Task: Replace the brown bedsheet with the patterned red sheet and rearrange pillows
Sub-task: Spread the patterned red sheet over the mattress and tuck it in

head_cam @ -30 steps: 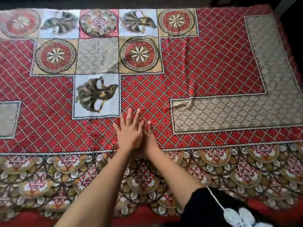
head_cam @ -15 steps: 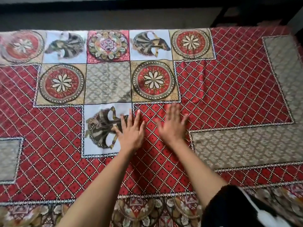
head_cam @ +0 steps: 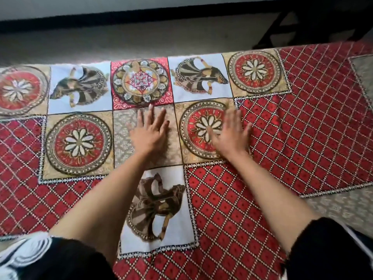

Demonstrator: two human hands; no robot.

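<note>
The patterned red sheet (head_cam: 302,122) lies spread flat across the bed, with red diamond lattice, round flower medallions and white dancer panels. My left hand (head_cam: 150,131) presses palm down on a beige panel near the far edge, fingers spread. My right hand (head_cam: 232,134) lies flat, fingers apart, on a flower medallion a little to the right, slightly blurred. Both hands hold nothing. No brown bedsheet and no pillows are in view.
Beyond the sheet's far edge runs grey carpet floor (head_cam: 141,43) up to a dark skirting line (head_cam: 141,15). Dark furniture legs (head_cam: 314,25) stand at the back right, close to the bed's far corner.
Both hands have slid away from me across the sheet, from the near border up to the far panels, and have moved apart. My view has shifted forward with them.
</note>
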